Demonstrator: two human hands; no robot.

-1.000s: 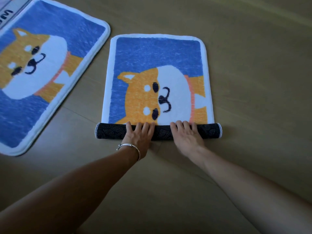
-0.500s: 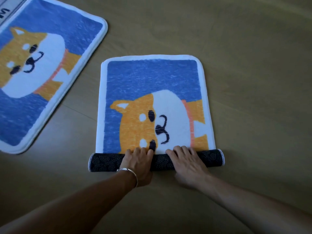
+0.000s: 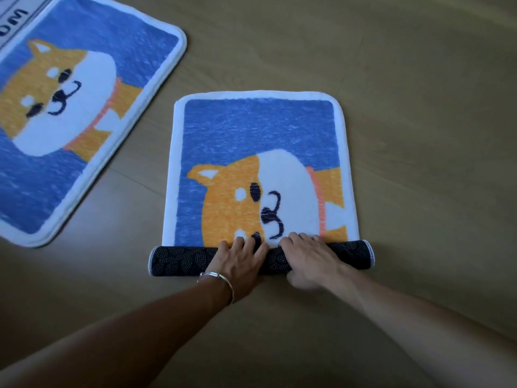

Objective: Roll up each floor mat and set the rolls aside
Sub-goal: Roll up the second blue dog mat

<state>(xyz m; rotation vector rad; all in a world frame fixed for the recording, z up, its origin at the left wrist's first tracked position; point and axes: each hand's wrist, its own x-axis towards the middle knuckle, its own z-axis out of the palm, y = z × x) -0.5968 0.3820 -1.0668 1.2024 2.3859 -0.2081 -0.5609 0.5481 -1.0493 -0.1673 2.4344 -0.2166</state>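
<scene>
A blue floor mat with an orange and white dog [image 3: 251,130] lies flat on the floor in front of me. Its near end is rolled into a dark dotted roll [image 3: 179,261] that shows the underside. My left hand [image 3: 237,261], with a silver bracelet on the wrist, lies across the middle of the roll, its fingers reaching over the top onto the dog's face. Just to the right, my right hand [image 3: 310,256] presses on the roll the same way, with its thumb at the roll's near side.
A second, larger dog mat [image 3: 84,79] lies unrolled at the left, set at an angle. The corner of another mat with dark letters [image 3: 11,21] shows at the top left edge. Brown wooden floor [image 3: 419,135] surrounds the mats.
The roll has advanced a little over the dog's face under both hands. My view has tilted, so the mat sits lower in the picture.
</scene>
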